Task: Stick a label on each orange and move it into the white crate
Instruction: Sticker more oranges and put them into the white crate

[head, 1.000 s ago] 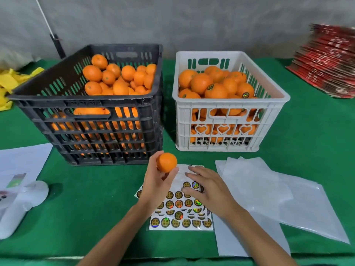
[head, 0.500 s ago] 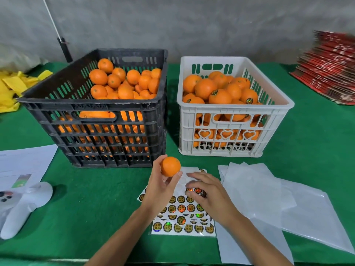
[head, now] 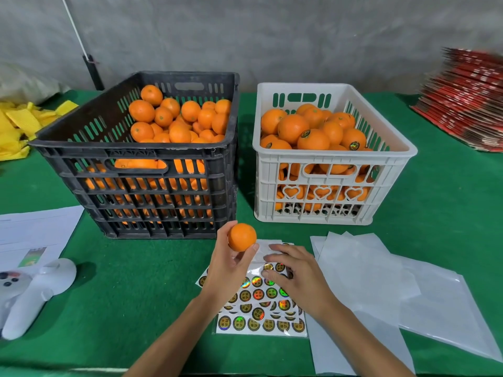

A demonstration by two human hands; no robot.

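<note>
Orange (head: 241, 237) sits pinched in the left hand (head: 228, 270) above the label sheet (head: 261, 308); right hand (head: 292, 273) fingers press flat there — a label could tear or crease. Beyond, the white crate (head: 333, 156) looks heaped — fruit may roll.

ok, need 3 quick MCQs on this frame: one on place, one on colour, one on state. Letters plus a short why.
1. Where does the sticker sheet lie?
A. in the black crate
B. on the table in front of the crates
C. on the red stack

2. What colour is the crate holding labelled oranges?
A. white
B. blue
C. yellow

3. The left hand is
A. flat on the table
B. holding an orange
C. out of view

Key: 1 B, it sits on green cloth under the right hand. 2 A, stickers show on fruit there. 3 B, fingers curl round it.
</note>
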